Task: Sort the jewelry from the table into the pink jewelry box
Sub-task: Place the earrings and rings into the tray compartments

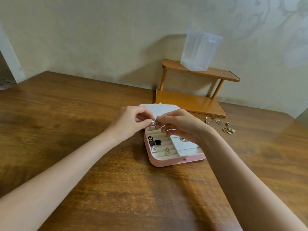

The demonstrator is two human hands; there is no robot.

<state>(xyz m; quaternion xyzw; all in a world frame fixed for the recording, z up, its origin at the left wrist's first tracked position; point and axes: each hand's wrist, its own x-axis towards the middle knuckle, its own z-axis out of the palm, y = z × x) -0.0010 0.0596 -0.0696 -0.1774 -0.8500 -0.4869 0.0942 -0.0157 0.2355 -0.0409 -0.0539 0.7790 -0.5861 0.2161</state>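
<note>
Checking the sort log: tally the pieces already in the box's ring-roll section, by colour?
Ring-roll section of the pink jewelry box:
Black: 3 (round butterfly piece, black pieces and)
Silver/white: 1 (triangular piece)
Gold: 1 (gold earring)
Total: 5
Not counted: the piece in the right-hand compartment, and the sparkly earring both hands pinch.

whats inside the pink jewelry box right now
The pink jewelry box holds black earrings and a gold earring in its ring rolls; the right hand covers part of the right compartments.
</note>
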